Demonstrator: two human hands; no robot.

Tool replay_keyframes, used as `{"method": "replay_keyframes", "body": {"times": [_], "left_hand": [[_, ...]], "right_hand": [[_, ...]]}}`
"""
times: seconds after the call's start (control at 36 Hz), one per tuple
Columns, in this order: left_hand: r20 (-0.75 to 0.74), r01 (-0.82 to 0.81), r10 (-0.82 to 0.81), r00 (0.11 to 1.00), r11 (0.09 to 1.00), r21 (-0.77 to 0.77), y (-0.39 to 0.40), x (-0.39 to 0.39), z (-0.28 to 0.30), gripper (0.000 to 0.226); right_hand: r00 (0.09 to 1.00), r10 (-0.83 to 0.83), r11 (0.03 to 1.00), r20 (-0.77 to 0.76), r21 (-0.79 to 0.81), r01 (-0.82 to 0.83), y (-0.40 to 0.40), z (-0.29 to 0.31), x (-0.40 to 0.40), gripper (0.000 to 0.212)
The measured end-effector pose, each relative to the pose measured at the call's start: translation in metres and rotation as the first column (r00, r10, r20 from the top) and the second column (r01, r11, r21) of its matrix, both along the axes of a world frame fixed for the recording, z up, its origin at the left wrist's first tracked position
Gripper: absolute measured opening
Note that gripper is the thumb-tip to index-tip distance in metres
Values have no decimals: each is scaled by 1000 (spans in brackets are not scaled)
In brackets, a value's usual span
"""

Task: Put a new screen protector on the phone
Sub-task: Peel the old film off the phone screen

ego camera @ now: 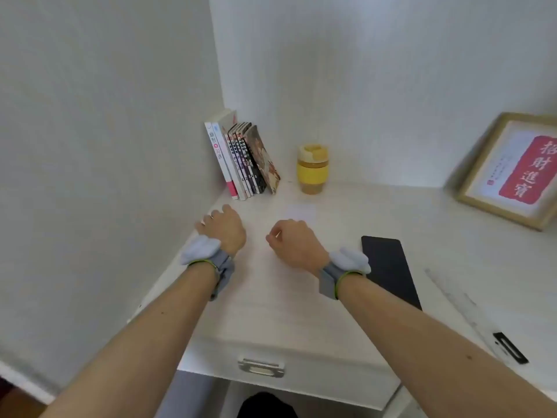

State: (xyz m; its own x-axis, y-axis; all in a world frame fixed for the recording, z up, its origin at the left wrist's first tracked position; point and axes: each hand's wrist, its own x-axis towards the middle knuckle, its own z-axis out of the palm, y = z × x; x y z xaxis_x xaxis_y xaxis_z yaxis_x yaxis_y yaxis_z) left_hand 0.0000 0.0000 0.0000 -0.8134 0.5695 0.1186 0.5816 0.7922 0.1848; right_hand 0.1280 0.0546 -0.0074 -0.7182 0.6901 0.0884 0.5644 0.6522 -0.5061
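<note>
The phone (pixel 390 271) lies flat and face up on the white counter (pixel 271 297), dark screen showing, at about four o'clock from the right hand (pixel 297 244) and just beside that wrist's grey band (pixel 340 274), which overlaps its left edge. The right hand's grip is curled over the counter, thumb and forefinger pinched together; whether anything thin is caught between them I cannot tell. The left hand (pixel 224 226) sits at nine o'clock from the right one, well apart from the phone, knuckles up and fingers bent loosely near the wall, grasping nothing I can see. A faint pale rectangle (pixel 301 211), perhaps a clear sheet, lies at twelve o'clock from the right hand, too washed out to identify. Farther back, leaning books (pixel 241 158) fill the corner at eleven o'clock and a yellow cup (pixel 313 168) stands at twelve. A framed picture (pixel 512 170) leans at two o'clock. Bare counter spreads between the hands and toward the near edge, where a drawer handle (pixel 261 368) shows. A small black item (pixel 511 346) rests at the counter's right edge, at five o'clock.
</note>
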Motion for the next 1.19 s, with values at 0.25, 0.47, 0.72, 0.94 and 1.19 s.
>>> {"method": "replay_keyframes", "body": {"times": [0.25, 0.47, 0.72, 0.94, 1.19], "left_hand": [[24, 25, -21, 999, 986, -166, -7, -34, -3, 35], [245, 36, -54, 968, 996, 77, -8, -40, -8, 43], [431, 107, -418, 800, 806, 582, -5, -10, 21, 25], [587, -27, -615, 526, 677, 735, 5, 49, 45, 22], [586, 79, -640, 497, 706, 704, 19, 116, 40, 17]], "right_hand": [[998, -58, 996, 24, -71, 60, 4, -16, -39, 33], [992, -116, 980, 52, -153, 123, 6, -13, -52, 37], [945, -242, 804, -220, -590, 69, 2, 8, -23, 49], [798, -428, 608, -425, -788, -93, 14, 33, 45, 33], [770, -468, 855, -433, -442, 271, 47, 44, 136, 25]]}}
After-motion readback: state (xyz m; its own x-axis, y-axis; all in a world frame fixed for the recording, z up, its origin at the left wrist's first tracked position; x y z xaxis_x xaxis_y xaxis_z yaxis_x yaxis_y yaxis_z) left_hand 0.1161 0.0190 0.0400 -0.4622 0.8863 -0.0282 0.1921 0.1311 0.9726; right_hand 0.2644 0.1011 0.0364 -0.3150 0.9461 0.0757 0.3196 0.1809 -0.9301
